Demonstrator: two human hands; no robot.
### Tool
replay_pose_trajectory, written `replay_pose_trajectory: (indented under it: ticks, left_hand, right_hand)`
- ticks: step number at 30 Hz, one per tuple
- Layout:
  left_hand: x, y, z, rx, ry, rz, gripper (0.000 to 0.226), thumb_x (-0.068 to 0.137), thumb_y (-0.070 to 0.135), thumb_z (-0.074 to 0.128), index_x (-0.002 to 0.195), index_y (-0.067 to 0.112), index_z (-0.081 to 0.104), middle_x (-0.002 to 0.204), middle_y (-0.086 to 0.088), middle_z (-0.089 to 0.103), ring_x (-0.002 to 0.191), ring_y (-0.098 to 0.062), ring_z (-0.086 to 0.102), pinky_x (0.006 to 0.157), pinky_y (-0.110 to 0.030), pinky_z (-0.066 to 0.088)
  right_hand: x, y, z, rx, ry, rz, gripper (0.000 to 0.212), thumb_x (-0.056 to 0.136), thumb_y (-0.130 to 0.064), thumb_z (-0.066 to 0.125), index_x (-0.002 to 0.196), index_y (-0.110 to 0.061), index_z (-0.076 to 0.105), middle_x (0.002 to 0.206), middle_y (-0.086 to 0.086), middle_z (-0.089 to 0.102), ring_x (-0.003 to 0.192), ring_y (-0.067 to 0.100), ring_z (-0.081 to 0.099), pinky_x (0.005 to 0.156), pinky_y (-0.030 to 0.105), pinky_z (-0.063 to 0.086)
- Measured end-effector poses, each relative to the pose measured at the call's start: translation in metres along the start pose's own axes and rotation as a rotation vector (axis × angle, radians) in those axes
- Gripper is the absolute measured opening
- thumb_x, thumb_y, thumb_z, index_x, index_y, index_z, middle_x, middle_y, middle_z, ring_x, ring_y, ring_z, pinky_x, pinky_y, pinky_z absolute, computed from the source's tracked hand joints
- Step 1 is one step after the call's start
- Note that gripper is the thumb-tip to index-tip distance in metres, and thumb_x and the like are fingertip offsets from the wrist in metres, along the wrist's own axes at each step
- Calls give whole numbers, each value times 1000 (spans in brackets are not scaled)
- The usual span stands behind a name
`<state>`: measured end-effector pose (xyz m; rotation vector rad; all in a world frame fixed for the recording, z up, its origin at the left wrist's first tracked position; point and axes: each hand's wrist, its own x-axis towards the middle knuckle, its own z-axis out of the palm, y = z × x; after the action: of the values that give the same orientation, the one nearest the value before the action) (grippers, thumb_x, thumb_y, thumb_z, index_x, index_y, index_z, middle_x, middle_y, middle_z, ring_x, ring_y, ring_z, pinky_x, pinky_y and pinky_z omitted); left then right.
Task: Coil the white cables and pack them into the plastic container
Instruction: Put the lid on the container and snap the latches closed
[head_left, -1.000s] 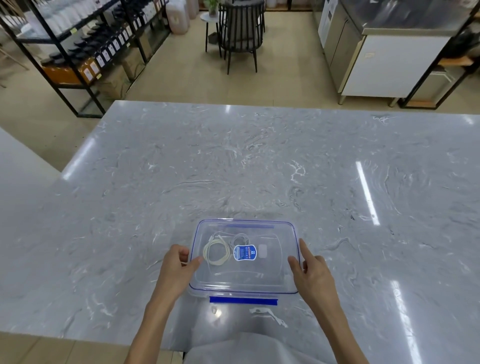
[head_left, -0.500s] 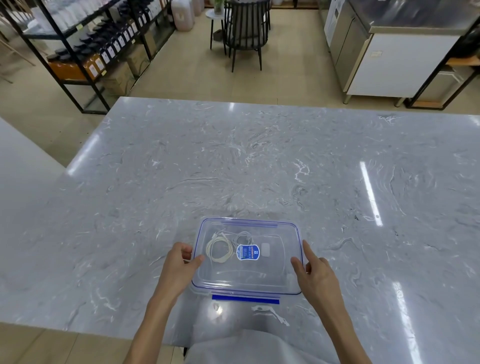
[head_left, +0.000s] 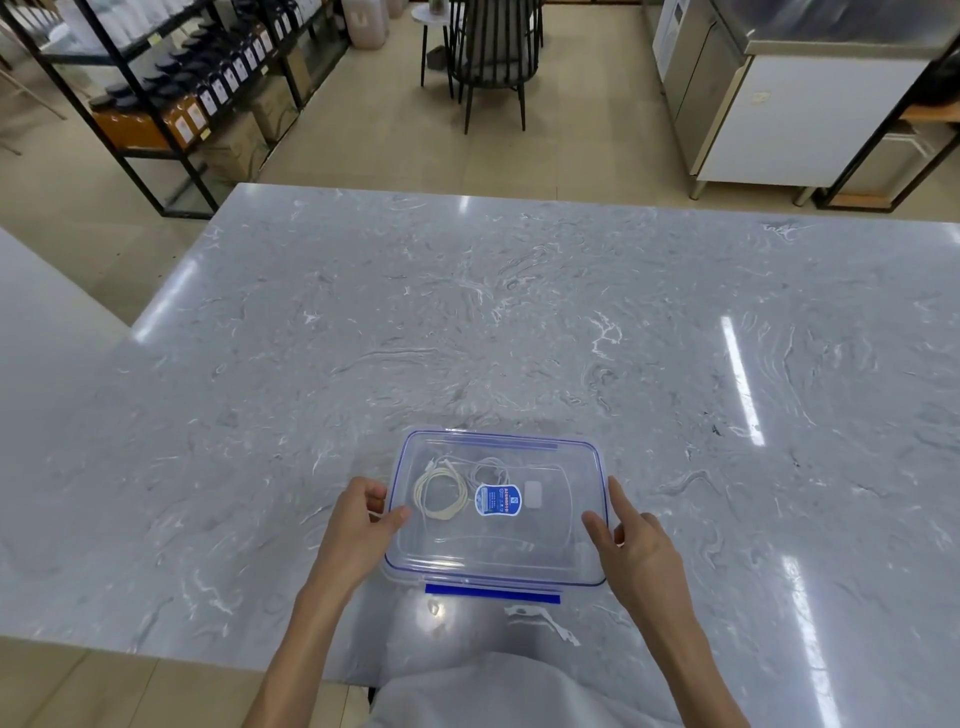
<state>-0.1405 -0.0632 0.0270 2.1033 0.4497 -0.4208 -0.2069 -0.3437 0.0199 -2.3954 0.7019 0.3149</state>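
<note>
Two coiled white cables are seen inside the plastic container, through its clear lid. One cream-coloured coil lies at the left end; a thinner, paler one sits just beside it toward the far wall, partly hidden by the blue label. No loose cable is seen on the marble table, so coiling and packing are judged done. The lid is laid on top. The blue latch flap on the near side sticks out flat, so that side is judged not yet clipped. The far latch cannot be judged, and the side clips are covered by the hands. What is left, as judged: pressing the lid home and snapping the latches.

The container is placed near the table's front edge, directly ahead of the body, between both hands. The left hand is closed on the left short edge, thumb on the lid's rim, fingers curled down the side wall. The right hand is set against the right short edge, thumb on the lid top, index finger stretched along the rim; a looser hold, more bracing than clamping. The cables sit nearer the left hand, touched by neither, under the lid.
</note>
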Motion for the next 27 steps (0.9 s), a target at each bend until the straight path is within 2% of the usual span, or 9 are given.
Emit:
replay_pose_trajectory:
  ticks: [5, 11, 16, 19, 21, 24, 26, 27]
  left_hand:
    - [3, 6, -1, 35, -58, -13, 28, 91, 17, 67, 111, 17, 48, 106, -4, 58, 91, -20, 59, 75, -30, 48]
    - [11, 14, -1, 99, -106, -38, 32, 93, 13, 64, 116, 15, 43, 116, -10, 55, 101, -26, 59, 84, -37, 53]
    - [13, 11, -1, 151, -98, -16, 32, 93, 15, 64, 115, 18, 41, 118, -9, 52, 101, -25, 59, 87, -41, 55]
    - [14, 5, 1, 203, -107, 20, 33, 93, 16, 63, 113, 21, 37, 125, -11, 44, 102, -24, 55, 92, -42, 52]
    - [15, 4, 0, 203, -125, 16, 36, 93, 17, 64, 115, 23, 35, 128, -11, 41, 102, -24, 54, 92, -42, 53]
    - [21, 9, -4, 185, -195, -45, 53, 91, 15, 66, 131, 23, 32, 134, -12, 37, 111, -28, 53, 92, -48, 55]
    - [22, 15, -5, 261, -234, -5, 79, 90, 13, 68, 148, 29, 17, 144, -12, 27, 123, -32, 45, 101, -51, 47]
    - [23, 20, -4, 352, -248, 40, 90, 89, 12, 68, 152, 32, 6, 149, -11, 19, 131, -34, 37, 108, -51, 40]
  right_hand:
    - [-3, 1, 0, -19, -37, -8, 63, 97, -56, 33, 154, -38, 12, 118, 8, 55, 99, 22, 62, 89, 35, 54]
    - [0, 1, -1, 19, -93, -12, 69, 93, -59, 36, 154, -37, 10, 121, 13, 56, 100, 26, 63, 89, 42, 58]
    - [0, 8, 7, 45, -65, -21, 66, 94, -59, 33, 153, -41, 7, 115, 11, 53, 82, 17, 55, 77, 34, 57]
    - [-9, 8, 21, 108, 3, -58, 55, 97, -55, 31, 147, -51, 8, 118, 17, 52, 82, 21, 49, 70, 41, 50]
    - [-12, 7, 25, 154, 58, -60, 50, 97, -53, 28, 144, -53, 11, 120, 19, 54, 88, 29, 51, 74, 47, 47]
    - [-11, 5, 24, 98, 31, -59, 51, 98, -51, 23, 147, -48, 8, 121, 20, 56, 97, 39, 58, 78, 51, 48]
    - [-11, 5, 23, -24, 44, -41, 54, 99, -49, 22, 150, -41, 5, 124, 23, 54, 100, 41, 57, 80, 51, 50]
    - [-11, 4, 22, -126, 102, -49, 57, 100, -47, 24, 153, -36, 5, 131, 24, 50, 107, 42, 55, 86, 52, 51]
